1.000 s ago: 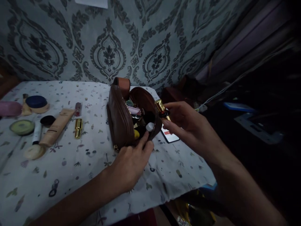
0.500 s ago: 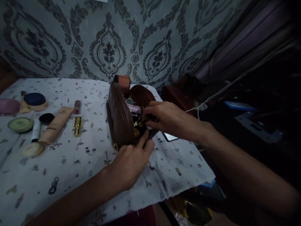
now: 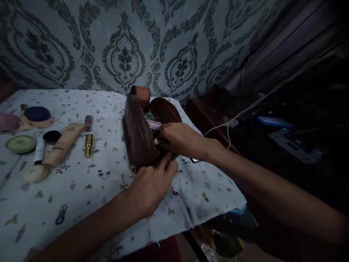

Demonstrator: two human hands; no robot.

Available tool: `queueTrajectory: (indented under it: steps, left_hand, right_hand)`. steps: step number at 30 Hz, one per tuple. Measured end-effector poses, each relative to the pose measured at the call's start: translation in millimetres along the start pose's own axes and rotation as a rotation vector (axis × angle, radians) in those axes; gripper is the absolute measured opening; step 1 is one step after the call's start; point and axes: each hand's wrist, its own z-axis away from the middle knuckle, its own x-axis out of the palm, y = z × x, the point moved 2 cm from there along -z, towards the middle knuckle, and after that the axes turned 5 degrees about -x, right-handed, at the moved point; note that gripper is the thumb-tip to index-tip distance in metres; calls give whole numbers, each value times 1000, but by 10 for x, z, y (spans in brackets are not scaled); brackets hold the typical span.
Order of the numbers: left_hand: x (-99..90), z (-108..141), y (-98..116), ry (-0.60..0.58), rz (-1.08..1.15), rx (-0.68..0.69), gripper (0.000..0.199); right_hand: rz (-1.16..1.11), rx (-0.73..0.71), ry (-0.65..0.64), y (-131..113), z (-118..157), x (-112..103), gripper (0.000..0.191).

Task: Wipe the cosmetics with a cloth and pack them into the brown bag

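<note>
A brown cosmetic bag [image 3: 138, 134] stands unzipped on the cloth, with its lid folded back. My left hand [image 3: 154, 183] grips the bag's near edge, index finger stretched along the opening. Inside the bag is my right hand [image 3: 181, 138], its fingertips hidden among the contents, so what they hold, if anything, cannot be seen. Beside those fingers a pale pink item [image 3: 155, 125] shows in the opening. Gold and dark items are partly visible below it.
To the left lie a beige tube [image 3: 64, 144], a gold lipstick [image 3: 89, 145], a small lip gloss [image 3: 88, 123], a green round container [image 3: 21, 144] and a navy compact [image 3: 37, 114]. A white-edged flat object [image 3: 195, 160] pokes out behind my right wrist. White cables [image 3: 253, 105] hang at right.
My right hand has moved slightly left and deeper into the bag, hiding the small white thing seen at its fingertips before. My left hand keeps its place on the bag's edge.
</note>
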Motion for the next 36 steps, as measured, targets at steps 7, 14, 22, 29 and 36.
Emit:
queueTrajectory:
  steps: [7,14,22,29,36]
  left_hand:
    - [66,5,-30,68,-23,25,57]
    - [83,-7,-45,94,-42,25,55]
    - [29,-8,-18,39,-62,3,56]
    - [119,-11,-35,99,-102,14,53]
    - [156,-12,-44,158,-64,35,43]
  right_hand:
    - [-55,-82,4,110,-9,44,16]
    - [-182,-151,115,197,55,28,16]
    - [-204,-95,39,122,65,24,10]
    - [-217,-101,69,103,118,9,9]
    - [-176,-80,99,102,139,72,10]
